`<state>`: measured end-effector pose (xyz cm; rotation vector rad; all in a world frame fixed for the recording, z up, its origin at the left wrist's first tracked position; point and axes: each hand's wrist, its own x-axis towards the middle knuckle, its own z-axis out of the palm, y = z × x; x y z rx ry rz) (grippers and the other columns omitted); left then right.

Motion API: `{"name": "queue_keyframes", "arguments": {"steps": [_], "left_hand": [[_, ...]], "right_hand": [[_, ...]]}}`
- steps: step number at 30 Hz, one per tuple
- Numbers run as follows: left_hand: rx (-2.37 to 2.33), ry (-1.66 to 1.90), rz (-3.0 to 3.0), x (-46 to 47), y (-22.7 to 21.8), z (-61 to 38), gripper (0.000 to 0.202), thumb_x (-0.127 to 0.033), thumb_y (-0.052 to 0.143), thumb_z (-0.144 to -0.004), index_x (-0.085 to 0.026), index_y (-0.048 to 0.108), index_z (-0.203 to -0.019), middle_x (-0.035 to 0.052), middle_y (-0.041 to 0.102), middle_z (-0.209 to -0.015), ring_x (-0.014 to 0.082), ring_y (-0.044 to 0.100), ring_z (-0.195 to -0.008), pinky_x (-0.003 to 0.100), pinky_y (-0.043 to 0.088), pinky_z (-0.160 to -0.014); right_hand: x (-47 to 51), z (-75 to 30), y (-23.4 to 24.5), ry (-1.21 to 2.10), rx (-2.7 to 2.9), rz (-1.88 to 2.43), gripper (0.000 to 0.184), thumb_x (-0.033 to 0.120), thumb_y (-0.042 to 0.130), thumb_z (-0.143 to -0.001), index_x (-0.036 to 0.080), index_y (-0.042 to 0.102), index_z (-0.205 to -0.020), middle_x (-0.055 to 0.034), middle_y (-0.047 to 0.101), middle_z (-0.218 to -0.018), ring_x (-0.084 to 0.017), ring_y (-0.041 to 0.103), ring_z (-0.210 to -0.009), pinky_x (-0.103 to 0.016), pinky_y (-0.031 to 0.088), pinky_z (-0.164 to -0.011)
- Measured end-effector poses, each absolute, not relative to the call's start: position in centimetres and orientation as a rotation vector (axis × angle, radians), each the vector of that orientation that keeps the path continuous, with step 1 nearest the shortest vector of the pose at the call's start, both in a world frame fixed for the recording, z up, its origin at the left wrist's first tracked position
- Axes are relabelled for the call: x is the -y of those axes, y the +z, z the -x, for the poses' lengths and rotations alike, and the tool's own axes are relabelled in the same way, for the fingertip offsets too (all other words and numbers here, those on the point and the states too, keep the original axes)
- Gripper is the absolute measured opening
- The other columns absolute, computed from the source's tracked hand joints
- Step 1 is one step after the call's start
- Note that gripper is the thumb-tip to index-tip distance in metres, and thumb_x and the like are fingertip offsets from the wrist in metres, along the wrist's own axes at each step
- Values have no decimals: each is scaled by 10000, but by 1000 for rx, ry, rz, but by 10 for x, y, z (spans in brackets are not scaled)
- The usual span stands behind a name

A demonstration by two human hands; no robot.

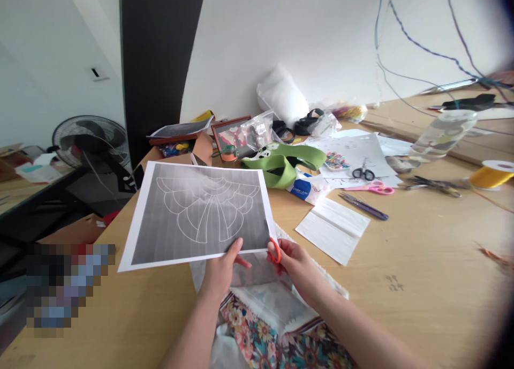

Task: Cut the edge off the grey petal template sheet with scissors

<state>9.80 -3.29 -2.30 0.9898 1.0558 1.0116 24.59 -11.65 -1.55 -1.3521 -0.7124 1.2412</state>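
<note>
scalloped-pattern printout (209,211), near edge pinched by your left hand (223,265), extends left of your right hand (296,259), gripping probably orange-handled scissors (277,249).

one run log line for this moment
left hand: holds white-bordered grey paper sheet | right hand: holds red-handled scissors at sheet's right edge

Tabletop (417,321): printed sheet (193,219) above its left part, scissors (277,251) at the sheet's right edge; farther right, folded paper (333,231), thread snips (367,207) just behind it, spool (492,176) at far right. Behind the sheet, strap (287,168) and framed picture (228,130). Fan (90,138) left, beyond the tabletop.
</note>
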Motion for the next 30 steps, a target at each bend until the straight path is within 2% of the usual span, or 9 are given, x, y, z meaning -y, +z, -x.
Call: {"name": "queue_keyframes", "arguments": {"steps": [5,16,22,27,30], "left_hand": [[-1053,1013,-1002,34,-23,-98,343,-376,843,-606,-166,717,-847,19,684,-827,141,589,-508,302,533,-483],[-1077,994,-986,33,-24,-99,316,-402,852,-566,-176,672,-693,24,693,-833,140,577,-514,296,524,-485],[-1080,983,-990,33,-22,-99,351,-389,843,-584,-180,717,-836,22,693,-829,148,584,-487,316,517,-490],[-1080,1002,-972,35,-20,-100,350,-367,848,-582,-185,720,-852,12,689,-804,144,581,-481,303,513,-476],[-1096,974,-978,34,-21,-99,324,-381,848,-580,-177,717,-796,23,693,-804,145,585,-465,307,514,-484]], "right_hand": [[116,-246,-14,1224,697,1330,457,628,658,-715,199,513,-653,33,481,-537,-98,364,-488,-252,234,-476],[116,-245,-14,1205,701,1358,454,634,644,-721,208,504,-651,26,494,-558,-98,360,-477,-253,241,-466],[116,-246,-17,1191,733,1364,442,629,617,-752,209,518,-657,32,479,-529,-108,360,-481,-257,244,-480],[116,-246,-15,1213,704,1357,443,626,639,-732,211,506,-654,31,484,-544,-103,355,-482,-257,237,-473],[115,-246,-16,1212,698,1332,442,616,653,-734,206,511,-652,35,480,-538,-99,358,-479,-254,247,-476]]}}
